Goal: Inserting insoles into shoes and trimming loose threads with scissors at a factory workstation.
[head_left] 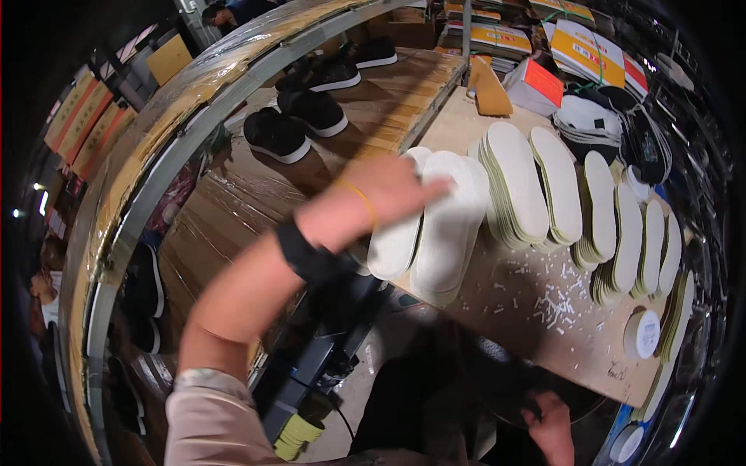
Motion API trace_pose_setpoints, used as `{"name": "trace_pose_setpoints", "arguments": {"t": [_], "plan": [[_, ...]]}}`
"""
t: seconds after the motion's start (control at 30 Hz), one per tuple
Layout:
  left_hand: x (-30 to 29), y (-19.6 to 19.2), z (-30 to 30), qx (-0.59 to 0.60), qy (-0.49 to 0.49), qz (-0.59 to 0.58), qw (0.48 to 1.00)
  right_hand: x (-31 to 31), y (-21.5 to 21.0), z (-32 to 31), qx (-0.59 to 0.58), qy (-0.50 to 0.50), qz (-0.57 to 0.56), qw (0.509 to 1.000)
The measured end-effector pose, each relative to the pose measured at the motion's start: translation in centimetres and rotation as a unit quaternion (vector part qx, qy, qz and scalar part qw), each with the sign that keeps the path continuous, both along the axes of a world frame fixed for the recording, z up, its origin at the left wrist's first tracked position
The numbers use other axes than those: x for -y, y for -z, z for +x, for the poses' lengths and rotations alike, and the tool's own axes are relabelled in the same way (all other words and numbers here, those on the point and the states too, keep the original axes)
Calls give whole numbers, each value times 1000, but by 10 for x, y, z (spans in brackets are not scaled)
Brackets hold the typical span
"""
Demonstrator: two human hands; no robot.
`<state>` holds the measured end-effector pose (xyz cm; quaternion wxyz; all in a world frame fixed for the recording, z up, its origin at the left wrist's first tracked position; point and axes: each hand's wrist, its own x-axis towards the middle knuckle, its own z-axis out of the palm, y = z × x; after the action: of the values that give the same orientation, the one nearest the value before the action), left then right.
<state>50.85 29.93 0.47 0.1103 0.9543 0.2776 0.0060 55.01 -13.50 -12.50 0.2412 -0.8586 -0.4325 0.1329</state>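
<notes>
My left hand [388, 190], with a yellow band and a black wristband, reaches over two stacks of white insoles. It lies at the upper part of the left stack [395, 252], and one digit stretches across the taller right stack [447, 248]. Blur smears this hand, and most of its fingers are hidden, so its grip does not show. Low in the picture, my right hand [550, 427] hangs beside the board's near edge. Its fingers are loosely bent and apart, with nothing visible between them.
More insole stacks [517, 179] line the board [497, 279], where small white scraps [556, 307] and a white roll [642, 334] lie. Black shoes [276, 136] stand on the film-covered rack [233, 210] at left. Bundled cards [587, 54] and bagged shoes [587, 124] are behind.
</notes>
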Motion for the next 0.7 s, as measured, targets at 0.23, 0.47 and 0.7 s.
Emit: {"name": "trace_pose_setpoints", "arguments": {"t": [0.23, 0.47, 0.7], "plan": [[67, 83, 24, 69, -90, 69, 991, -11, 33, -4, 32, 18, 9, 999], [37, 89, 32, 75, -28, -11, 997, 12, 65, -20, -47, 118, -8, 992], [-144, 66, 70, 352, -2, 15, 936, 8, 54, -20, 99, -16, -48, 994]]}}
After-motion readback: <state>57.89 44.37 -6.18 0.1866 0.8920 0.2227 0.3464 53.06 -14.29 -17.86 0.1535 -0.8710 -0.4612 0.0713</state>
